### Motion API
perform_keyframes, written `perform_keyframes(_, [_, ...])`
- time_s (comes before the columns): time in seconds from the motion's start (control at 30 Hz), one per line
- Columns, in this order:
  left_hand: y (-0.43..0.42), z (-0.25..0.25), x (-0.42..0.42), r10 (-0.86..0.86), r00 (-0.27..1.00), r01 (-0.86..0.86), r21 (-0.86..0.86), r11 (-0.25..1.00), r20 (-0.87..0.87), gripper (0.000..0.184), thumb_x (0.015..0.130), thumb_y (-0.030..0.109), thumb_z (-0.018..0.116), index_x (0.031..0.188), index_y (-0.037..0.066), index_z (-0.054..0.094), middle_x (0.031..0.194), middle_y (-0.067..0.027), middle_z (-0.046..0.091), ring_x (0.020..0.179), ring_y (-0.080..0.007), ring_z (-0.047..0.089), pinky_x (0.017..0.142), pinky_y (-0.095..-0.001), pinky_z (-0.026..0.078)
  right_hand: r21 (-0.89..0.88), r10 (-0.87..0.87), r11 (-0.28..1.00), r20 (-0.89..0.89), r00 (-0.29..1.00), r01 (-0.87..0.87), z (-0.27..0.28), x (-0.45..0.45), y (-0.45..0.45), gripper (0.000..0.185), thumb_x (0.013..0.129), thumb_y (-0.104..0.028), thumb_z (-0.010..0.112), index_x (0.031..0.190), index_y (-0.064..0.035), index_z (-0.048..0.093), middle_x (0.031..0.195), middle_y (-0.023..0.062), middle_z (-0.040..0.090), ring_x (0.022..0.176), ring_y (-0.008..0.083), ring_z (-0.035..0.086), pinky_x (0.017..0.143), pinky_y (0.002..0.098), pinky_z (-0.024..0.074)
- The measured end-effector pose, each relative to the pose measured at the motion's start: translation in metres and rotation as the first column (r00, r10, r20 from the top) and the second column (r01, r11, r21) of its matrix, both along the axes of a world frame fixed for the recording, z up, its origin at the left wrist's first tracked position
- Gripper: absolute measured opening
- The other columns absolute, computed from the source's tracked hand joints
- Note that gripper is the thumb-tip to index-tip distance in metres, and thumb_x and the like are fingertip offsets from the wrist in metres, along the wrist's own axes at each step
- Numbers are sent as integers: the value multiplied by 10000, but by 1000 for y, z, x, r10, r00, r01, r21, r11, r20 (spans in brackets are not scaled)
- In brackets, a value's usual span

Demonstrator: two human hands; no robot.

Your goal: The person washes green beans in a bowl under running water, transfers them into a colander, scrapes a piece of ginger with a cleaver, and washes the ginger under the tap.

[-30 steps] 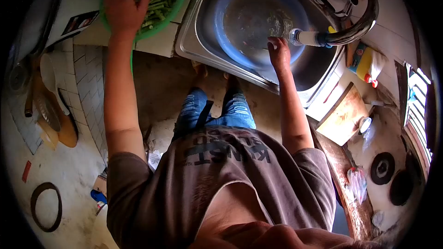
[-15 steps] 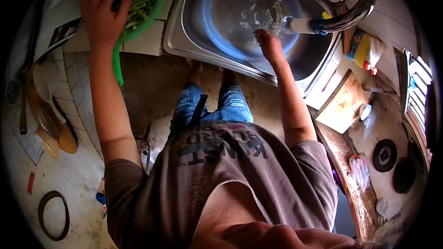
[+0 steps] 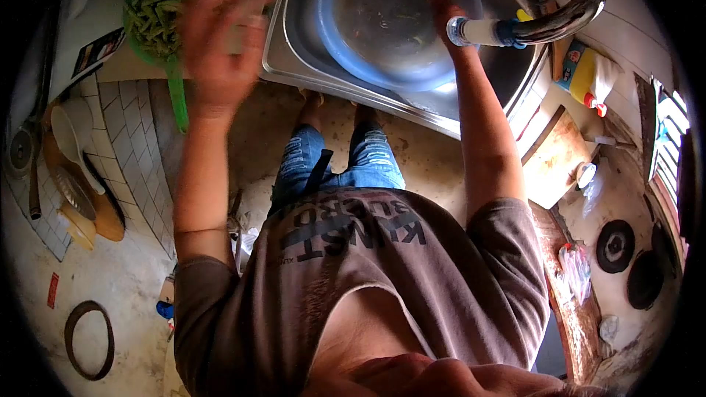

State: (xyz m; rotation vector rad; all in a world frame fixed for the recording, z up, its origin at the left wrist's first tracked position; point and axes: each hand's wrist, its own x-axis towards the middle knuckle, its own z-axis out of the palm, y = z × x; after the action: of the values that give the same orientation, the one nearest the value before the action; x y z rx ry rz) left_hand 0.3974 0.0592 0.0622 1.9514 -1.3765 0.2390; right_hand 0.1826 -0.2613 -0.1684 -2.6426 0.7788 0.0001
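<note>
Cut green beans (image 3: 163, 7) fill a green colander (image 3: 175, 95) with a long handle, on the counter left of the sink. My left hand (image 3: 224, 48) hangs over the colander's right side near the sink edge, its fingers smeared by motion. A blue basin (image 3: 334, 51) of water sits in the metal sink (image 3: 285, 73). My right hand (image 3: 446, 18) reaches into the right side of the basin, beside the faucet nozzle (image 3: 471, 32). Its fingers are dark and partly hidden, so what they hold, if anything, is unclear.
The curved faucet (image 3: 588, 11) arches over the sink's right side. A yellow bottle (image 3: 586, 77) and a wooden cutting board (image 3: 553, 162) are to the right. Ladles and a spatula (image 3: 70, 132) hang at the left by the tiled wall (image 3: 132, 147).
My left hand has moved right, off the beans toward the sink. My right hand has shifted right and slightly farther into the basin, and the splashing under the nozzle has died down.
</note>
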Motion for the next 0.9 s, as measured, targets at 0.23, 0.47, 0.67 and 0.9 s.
perform_keyframes(0.23, [-66,-142,-97,-103,927,253,400,881,-361,256,829,47,546,1065,76,640,1124,-108,581,1084,-315,524,929,-405,447,179,249,948,99,963,-264,-17,-20,51,248,875,-200,514,1062,-91,635,1081,176,624,1003,335,589,828,422,465])
perform_keyframes(0.47, [-94,-209,-109,-150,961,276,854,442,-232,175,836,114,531,923,63,674,1104,-106,617,1088,-323,549,894,-439,478,334,251,919,-92,964,-208,8,-26,95,238,893,-248,475,980,-88,629,1081,156,620,974,366,593,825,439,483])
perform_keyframes(0.67, [-93,-227,-104,-83,833,482,645,593,-547,165,803,39,507,905,23,636,850,-121,631,800,-283,603,698,-368,482,384,265,911,-263,928,-152,-3,-39,100,220,882,-227,459,908,-67,606,972,194,636,893,392,617,758,494,490])
perform_keyframes(0.9, [-82,-205,-123,113,-438,62,95,994,-892,253,948,219,454,1020,15,587,858,-44,626,789,-199,590,682,-339,464,647,-474,740,308,825,183,103,-12,132,121,909,-116,548,942,-24,619,813,135,618,661,237,596,596,310,463])
